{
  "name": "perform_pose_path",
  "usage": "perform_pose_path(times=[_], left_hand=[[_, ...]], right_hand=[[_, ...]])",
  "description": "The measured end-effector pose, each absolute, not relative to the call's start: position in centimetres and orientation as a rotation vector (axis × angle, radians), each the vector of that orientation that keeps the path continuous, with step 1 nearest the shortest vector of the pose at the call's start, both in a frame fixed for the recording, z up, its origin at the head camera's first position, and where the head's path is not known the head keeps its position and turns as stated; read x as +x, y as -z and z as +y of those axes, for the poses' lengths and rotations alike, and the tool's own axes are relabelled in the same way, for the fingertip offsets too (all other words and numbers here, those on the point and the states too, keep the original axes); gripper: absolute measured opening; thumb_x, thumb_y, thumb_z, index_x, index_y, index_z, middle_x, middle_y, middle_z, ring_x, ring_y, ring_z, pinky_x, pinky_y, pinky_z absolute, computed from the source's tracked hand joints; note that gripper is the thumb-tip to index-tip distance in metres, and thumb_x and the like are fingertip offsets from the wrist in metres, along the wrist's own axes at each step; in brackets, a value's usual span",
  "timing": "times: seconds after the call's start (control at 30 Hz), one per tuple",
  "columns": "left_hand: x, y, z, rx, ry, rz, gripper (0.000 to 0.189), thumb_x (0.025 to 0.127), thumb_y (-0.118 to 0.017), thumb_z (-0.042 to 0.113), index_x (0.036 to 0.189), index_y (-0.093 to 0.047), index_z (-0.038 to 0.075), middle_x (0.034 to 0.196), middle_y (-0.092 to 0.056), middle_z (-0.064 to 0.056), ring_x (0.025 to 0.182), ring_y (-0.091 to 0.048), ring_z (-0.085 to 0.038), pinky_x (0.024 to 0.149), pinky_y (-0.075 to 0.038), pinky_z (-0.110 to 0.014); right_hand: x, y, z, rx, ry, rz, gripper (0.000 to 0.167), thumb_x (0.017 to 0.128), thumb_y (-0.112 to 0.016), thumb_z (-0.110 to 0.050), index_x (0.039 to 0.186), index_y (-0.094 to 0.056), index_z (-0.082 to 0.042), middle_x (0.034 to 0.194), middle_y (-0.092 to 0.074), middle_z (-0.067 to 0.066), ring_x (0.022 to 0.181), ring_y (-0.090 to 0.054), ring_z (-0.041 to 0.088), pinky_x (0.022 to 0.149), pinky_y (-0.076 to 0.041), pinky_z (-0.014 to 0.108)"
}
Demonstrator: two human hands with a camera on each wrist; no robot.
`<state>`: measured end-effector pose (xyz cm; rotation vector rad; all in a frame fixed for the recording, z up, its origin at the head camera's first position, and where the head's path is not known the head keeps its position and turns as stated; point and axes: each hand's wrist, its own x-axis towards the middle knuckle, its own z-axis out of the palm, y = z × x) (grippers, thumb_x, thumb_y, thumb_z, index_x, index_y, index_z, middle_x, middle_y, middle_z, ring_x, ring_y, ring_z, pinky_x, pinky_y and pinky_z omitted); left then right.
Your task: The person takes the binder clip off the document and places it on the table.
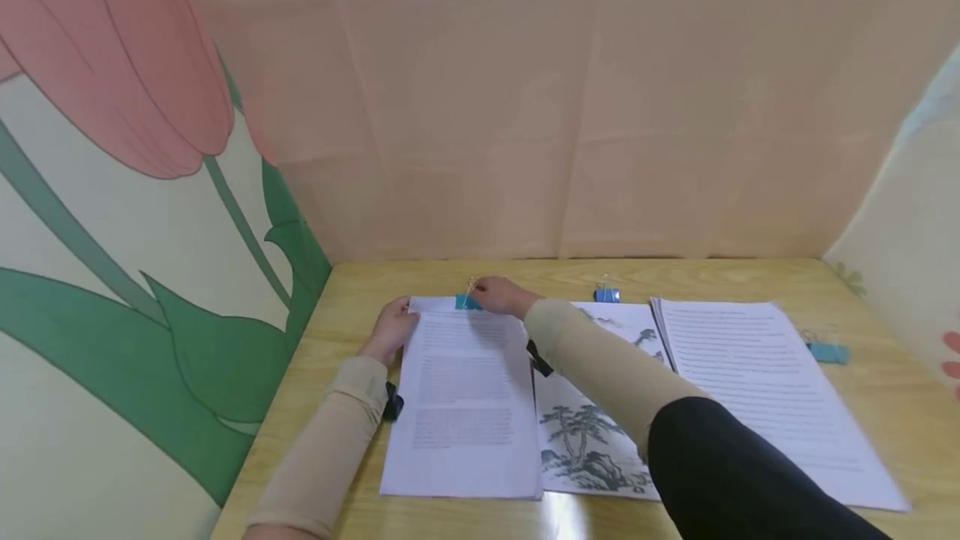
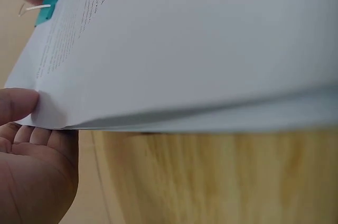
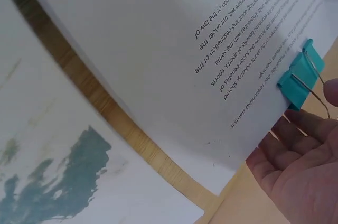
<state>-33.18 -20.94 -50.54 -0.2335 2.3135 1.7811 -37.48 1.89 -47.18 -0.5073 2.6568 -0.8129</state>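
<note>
A stack of printed sheets lies at the left of the table. On its far edge sits a teal binder clip, its wire handles pointing away from the text. My right hand holds the clip, thumb by a wire handle and fingers curled below the paper's edge. The left hand pinches the stack's far left corner, thumb on top and fingers underneath. Along the left side the sheets are lifted and slightly parted in the left wrist view.
Right of the stack lies a sheet with an ink landscape of trees and rocks, partly behind my right arm. Farther right is another printed stack. A blue binder clip and another teal one rest on the wooden table.
</note>
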Motion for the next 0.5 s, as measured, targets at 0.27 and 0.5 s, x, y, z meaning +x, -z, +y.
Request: perform_pose_path(times=[0.27,0.5], left_hand=[[-33.03,50.52,-21.24,-0.21,-1.801,2.336,0.048,0.105,-0.047,0.003,0.153,-0.044,0.0,0.127,-0.065,-0.023,0.106,-0.067,-0.03,0.093,-0.055,-0.041],[-33.04,50.57,-21.47,-0.253,-1.786,2.334,0.046,0.105,-0.047,0.004,0.151,-0.048,0.002,0.128,-0.066,-0.021,0.109,-0.067,-0.03,0.097,-0.053,-0.042]], right_hand=[[-37.6,47.84,2.18,-0.396,1.085,2.505,0.058,0.111,-0.039,-0.039,0.155,-0.043,-0.001,0.16,-0.04,0.019,0.15,-0.031,0.037,0.121,-0.025,0.05],[-37.86,47.6,2.1,-0.412,1.23,2.465,0.053,0.113,-0.04,-0.033,0.151,-0.047,0.004,0.152,-0.05,0.022,0.144,-0.04,0.038,0.118,-0.033,0.049]])
